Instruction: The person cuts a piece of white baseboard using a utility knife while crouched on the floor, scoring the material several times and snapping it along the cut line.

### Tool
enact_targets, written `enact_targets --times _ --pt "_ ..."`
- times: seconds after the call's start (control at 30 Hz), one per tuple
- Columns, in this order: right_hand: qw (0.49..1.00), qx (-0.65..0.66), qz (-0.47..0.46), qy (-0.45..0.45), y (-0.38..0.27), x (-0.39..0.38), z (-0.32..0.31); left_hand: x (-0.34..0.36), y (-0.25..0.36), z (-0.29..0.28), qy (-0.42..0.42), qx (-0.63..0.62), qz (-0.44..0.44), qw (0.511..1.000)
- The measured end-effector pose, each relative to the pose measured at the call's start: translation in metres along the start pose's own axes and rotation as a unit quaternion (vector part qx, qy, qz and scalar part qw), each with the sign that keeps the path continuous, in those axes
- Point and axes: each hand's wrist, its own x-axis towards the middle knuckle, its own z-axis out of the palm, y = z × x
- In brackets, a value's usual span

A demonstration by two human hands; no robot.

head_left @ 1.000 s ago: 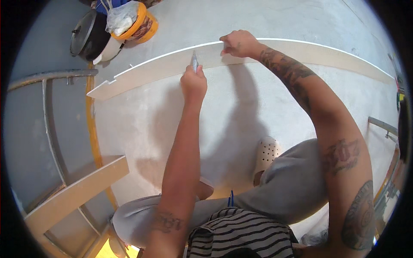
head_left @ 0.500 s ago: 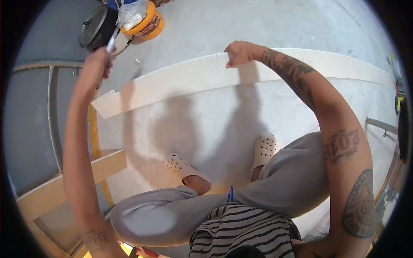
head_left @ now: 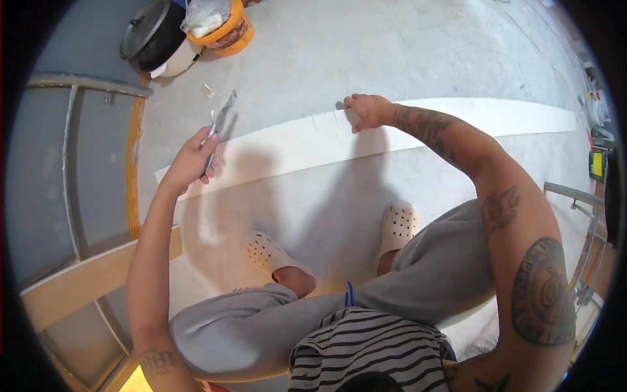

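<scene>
My left hand is closed around a slim grey metal tool that looks like a utility knife, its tip pointing away from me. It is over the left part of a long white strip of board lying across the floor. Small slits show in the board's far edge near the middle. Close to those slits, my right hand has its fingers bent in a pinch at the far edge. A small dark patch lies by its fingertips, and I cannot make out what they hold.
A lidded black pot and an orange bucket holding a plastic bag stand at the far left. A small scrap lies beyond the board. Metal rails and a wooden plank are on my left; another rail is at right.
My left hand has come down and to the right with the tool, from beside the pot to over the board. The right hand stays at the board's far edge. The whole view has shifted slightly.
</scene>
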Motion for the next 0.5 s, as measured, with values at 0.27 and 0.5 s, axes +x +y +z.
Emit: enact_targets --times 0.27,0.5 --pt "0.995 -0.081 0.016 0.051 -0.007 0.005 0.011 0.006 -0.002 0.028 -0.022 0.082 0.065 0.994" --pt "0.984 -0.055 0.169 0.018 0.006 0.000 -0.009 0.026 -0.010 0.049 -0.067 0.074 0.089 0.991"
